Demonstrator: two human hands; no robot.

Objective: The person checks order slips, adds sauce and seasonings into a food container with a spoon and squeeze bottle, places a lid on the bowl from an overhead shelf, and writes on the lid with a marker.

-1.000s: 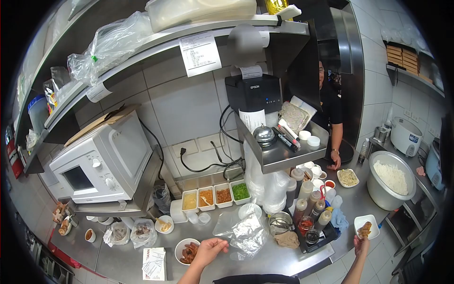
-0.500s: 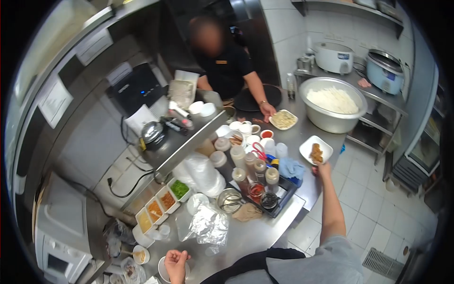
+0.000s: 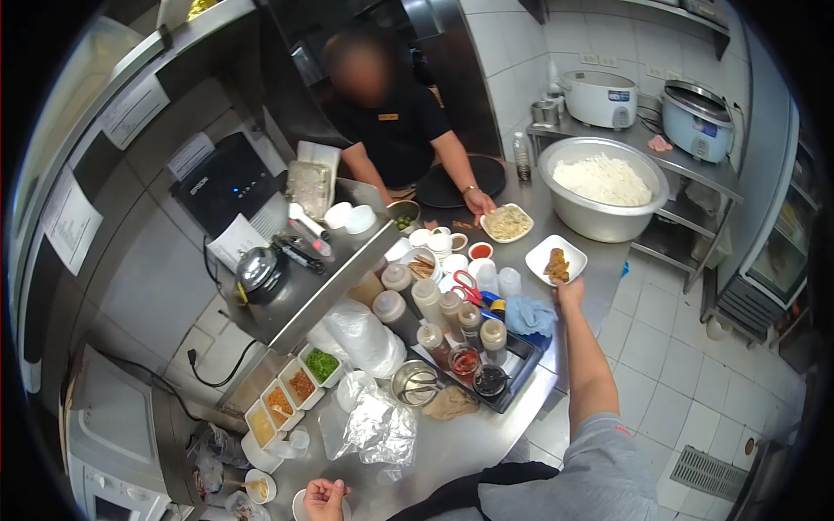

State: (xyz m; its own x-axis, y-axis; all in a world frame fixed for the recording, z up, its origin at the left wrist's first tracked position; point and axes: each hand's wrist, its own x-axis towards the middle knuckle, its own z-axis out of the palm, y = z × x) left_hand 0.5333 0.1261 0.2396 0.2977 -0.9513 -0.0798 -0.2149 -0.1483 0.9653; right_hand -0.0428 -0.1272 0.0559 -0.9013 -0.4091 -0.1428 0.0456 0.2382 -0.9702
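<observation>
My right hand (image 3: 569, 296) reaches across the counter, its fingers closed on the near edge of a white square bowl (image 3: 540, 257). Brown, saucy pieces of food (image 3: 557, 265) lie in that bowl. Down at the bottom edge, my left hand (image 3: 325, 499) is loosely curled, and nothing shows between its fingers. It is over or beside a round white container (image 3: 300, 505), mostly cut off by the frame; whether they touch I cannot tell. Across the counter, a person's hand (image 3: 479, 202) rests at another white bowl (image 3: 527, 231) with pale shredded food.
A large metal basin (image 3: 549, 189) of white rice stands at the back right. Squeeze bottles (image 3: 426, 300), a tray (image 3: 519, 372), red-handled scissors (image 3: 467, 289) and a blue cloth (image 3: 530, 315) crowd the middle. Crumpled foil (image 3: 380, 423) and topping containers (image 3: 310, 352) lie left. A raised shelf (image 3: 334, 282) overhangs.
The view has shifted slightly, so most things sit a little further left. My right hand still holds the bowl of brown food, now closer to the bowl of pale food. My left hand stays curled.
</observation>
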